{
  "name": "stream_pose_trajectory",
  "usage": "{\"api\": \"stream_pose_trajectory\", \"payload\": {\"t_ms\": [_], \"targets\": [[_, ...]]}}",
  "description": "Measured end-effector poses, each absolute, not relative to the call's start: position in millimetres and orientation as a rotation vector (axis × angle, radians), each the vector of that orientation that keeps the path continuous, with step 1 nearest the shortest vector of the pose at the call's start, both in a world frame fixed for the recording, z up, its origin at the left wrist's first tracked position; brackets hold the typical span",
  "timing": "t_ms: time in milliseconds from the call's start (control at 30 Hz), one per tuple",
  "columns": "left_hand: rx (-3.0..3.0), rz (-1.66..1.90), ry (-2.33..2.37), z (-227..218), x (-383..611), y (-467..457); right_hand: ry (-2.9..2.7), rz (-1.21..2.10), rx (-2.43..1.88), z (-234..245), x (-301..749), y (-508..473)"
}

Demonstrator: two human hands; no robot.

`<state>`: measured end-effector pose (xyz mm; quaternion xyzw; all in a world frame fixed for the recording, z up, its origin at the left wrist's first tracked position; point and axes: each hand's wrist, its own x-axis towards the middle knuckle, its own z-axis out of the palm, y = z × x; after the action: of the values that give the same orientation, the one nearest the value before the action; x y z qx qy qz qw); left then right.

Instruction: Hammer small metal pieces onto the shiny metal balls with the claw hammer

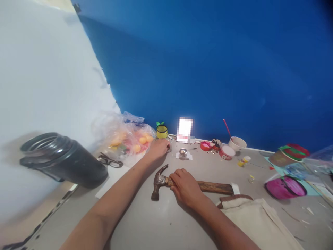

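Note:
A claw hammer (215, 188) with a worn wooden handle and rusty metal head lies on the grey table, its head to the left. My right hand (186, 185) is wrapped over the handle close to the head. Farther off, my left hand (159, 148) is closed, its fingertips around something small that I cannot make out. Just right of it, a shiny silvery round object (183, 151) rests on a small white piece of paper or card. Behind my left hand stands a little yellow cup (161, 131) with a dark rim and green leaf shapes.
At left are a dark flask (70, 159), glasses (111, 160) and a plastic bag (130, 137). A white bowl (237, 143), red-and-white tub (227, 152), small yellow bottle (244, 160), pink container (285, 187) and cream cloth bag (256, 218) are at right. A blue wall (208, 69) closes the back.

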<state>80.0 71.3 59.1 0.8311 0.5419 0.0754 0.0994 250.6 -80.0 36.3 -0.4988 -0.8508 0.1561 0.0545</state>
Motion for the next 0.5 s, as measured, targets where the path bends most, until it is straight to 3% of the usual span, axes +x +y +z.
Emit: {"api": "stream_pose_trajectory", "payload": {"t_ms": [500], "targets": [[2.448, 0.245, 1.574, 65.1, 82.1, 64.3, -2.543, 0.481, -1.502, 29.8, 251.1, -81.8]]}}
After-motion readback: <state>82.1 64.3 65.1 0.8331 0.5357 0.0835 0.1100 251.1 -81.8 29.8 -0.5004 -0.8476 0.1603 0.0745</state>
